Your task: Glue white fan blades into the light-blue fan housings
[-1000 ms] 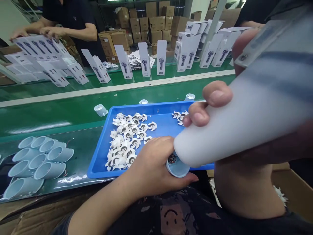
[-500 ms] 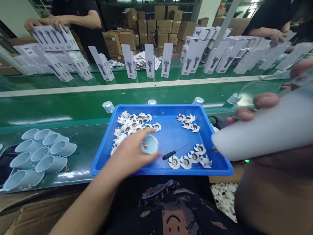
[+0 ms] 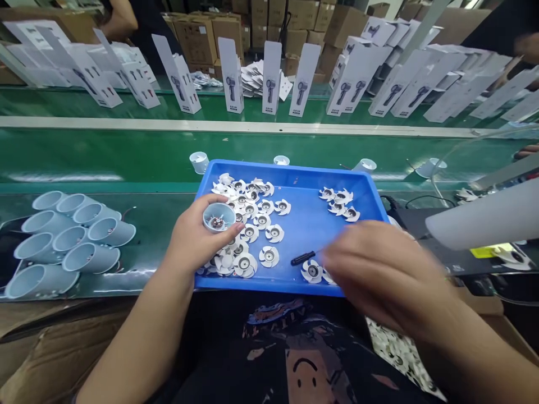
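My left hand [image 3: 197,227] grips a pale blue fan housing [image 3: 219,217] between thumb and fingers, its round opening turned up and a small motor with wires visible inside. It is above the left side of a blue tray [image 3: 303,283]. White fan blades [image 3: 269,256] lie in the tray, many of them on the left, with a small group at the far right. My right hand [image 3: 370,264], smeared by motion, hovers over the tray's right front part. Close to its fingertips lie a black-handled screwdriver [image 3: 302,258] and a fan blade [image 3: 312,271]. Whether it holds anything is unclear.
Several pale blue housings [image 3: 91,257] stand clustered at the left. More housings [image 3: 199,162] sit on the green conveyor [image 3: 147,148] behind the tray. A white tube [image 3: 484,216] juts in from the right. White printed boxes [image 3: 272,81] line the far side, where people work.
My left hand has moved left with the housing, whose opening now faces up more. My right hand has come from the far right beside the white tube to the tray. The view has tilted down.
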